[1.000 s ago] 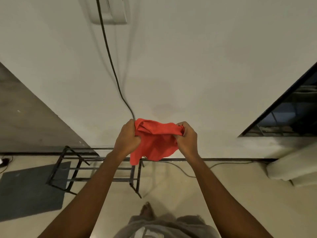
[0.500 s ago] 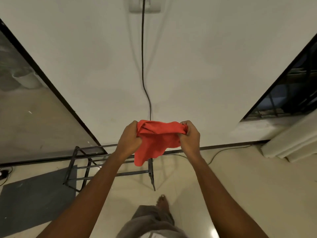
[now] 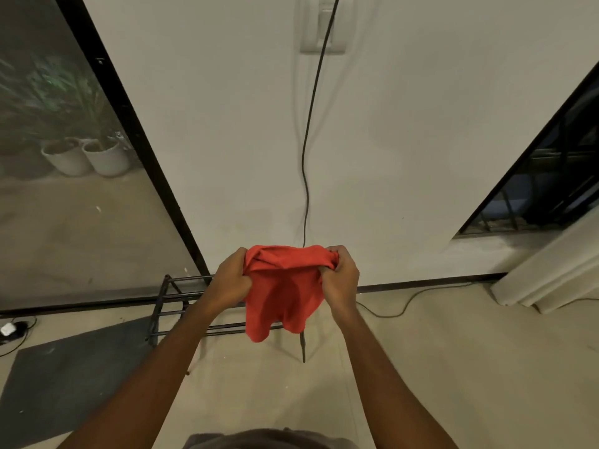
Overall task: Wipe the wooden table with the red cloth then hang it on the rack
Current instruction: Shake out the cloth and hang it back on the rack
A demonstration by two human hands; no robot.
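Note:
I hold the red cloth (image 3: pixel 285 293) up in front of me with both hands. My left hand (image 3: pixel 231 280) grips its upper left corner and my right hand (image 3: pixel 340 277) grips its upper right corner. The cloth is bunched along the top and hangs loose below. Behind and below it stands a low black metal rack (image 3: pixel 175 303) on the floor against the wall; the cloth and my arms hide its middle and right part. The wooden table is out of view.
A black cable (image 3: pixel 308 157) runs down the white wall from a socket plate (image 3: pixel 322 27) and along the floor. A glass door with a black frame (image 3: pixel 129 131) is at left, plant pots (image 3: pixel 87 157) behind it. A grey mat (image 3: pixel 64 377) lies at lower left.
The view has swung left and tilted up, bringing the glass door and plant pots into sight. The cloth now hangs lower between my hands and covers more of the rack.

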